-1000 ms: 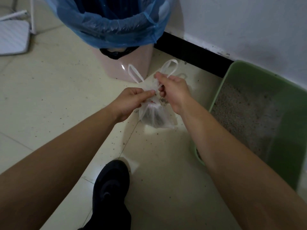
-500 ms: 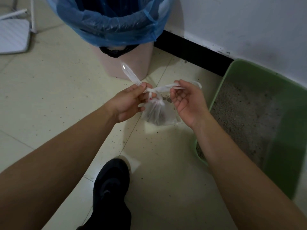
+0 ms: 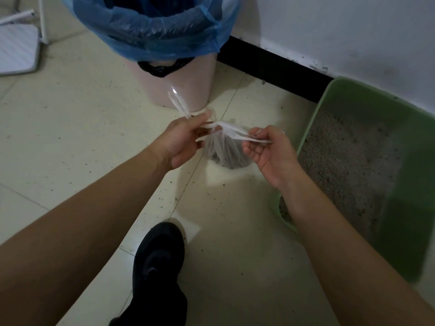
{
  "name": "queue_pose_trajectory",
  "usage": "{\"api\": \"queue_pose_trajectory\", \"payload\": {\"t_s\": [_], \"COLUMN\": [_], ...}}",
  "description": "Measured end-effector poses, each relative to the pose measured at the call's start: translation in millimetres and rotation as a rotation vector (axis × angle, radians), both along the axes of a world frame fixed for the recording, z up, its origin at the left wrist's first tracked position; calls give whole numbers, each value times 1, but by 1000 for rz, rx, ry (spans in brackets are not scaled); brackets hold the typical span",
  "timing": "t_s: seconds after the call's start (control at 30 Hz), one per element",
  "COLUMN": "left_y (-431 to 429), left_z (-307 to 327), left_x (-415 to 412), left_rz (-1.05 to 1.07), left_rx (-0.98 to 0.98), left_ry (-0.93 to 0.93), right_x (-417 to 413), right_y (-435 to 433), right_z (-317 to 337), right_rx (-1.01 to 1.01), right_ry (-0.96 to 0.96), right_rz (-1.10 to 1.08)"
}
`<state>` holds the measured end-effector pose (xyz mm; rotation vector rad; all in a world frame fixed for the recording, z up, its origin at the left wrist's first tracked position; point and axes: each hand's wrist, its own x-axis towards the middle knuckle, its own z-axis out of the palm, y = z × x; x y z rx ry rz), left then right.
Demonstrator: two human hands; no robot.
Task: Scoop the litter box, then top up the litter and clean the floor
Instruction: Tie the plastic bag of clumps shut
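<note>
A small clear plastic bag (image 3: pixel 226 154) with dark scooped litter hangs between my hands above the floor. My left hand (image 3: pixel 181 140) pinches one white handle strip, whose free end sticks up toward the bin. My right hand (image 3: pixel 268 154), palm up, pinches the other strip and holds it out to the right. The two strips cross in a knot at the bag's neck. A green litter box (image 3: pixel 329 107) with grey litter lies on the right against the wall.
A pink bin (image 3: pixel 188 88) lined with a blue bag (image 3: pixel 164 27) stands just behind the hands. A white slatted object (image 3: pixel 16 52) lies at the far left. My black shoe (image 3: pixel 157 257) is below. Litter grains dot the tiled floor (image 3: pixel 70 137).
My hands have drawn apart and pulled the two handle strips sideways, tightening the knot. The right hand turned palm up and moved toward the litter box.
</note>
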<state>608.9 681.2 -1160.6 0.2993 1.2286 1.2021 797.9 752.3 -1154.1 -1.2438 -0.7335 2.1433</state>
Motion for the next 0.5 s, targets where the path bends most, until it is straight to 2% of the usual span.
{"api": "queue_pose_trajectory", "payload": {"t_s": [0.17,0.23,0.37,0.43,0.5], "left_y": [0,0,0,1,2], "left_z": [-8,-10,-10,-8,-7], "left_x": [5,3,1,2,2], "left_rz": [92,135,128,113,101], "left_rx": [-8,-3,8,10,10], "left_ry": [181,228,365,371,360], "right_x": [2,1,3,5,6], "right_y": [0,1,10,14,13], "right_z": [-12,-12,-6,-2,2], "right_rx": [42,32,-19,115,457], "right_ry": [-256,-345,-429,-536,-728], "right_rz": [168,306,503,568,578]}}
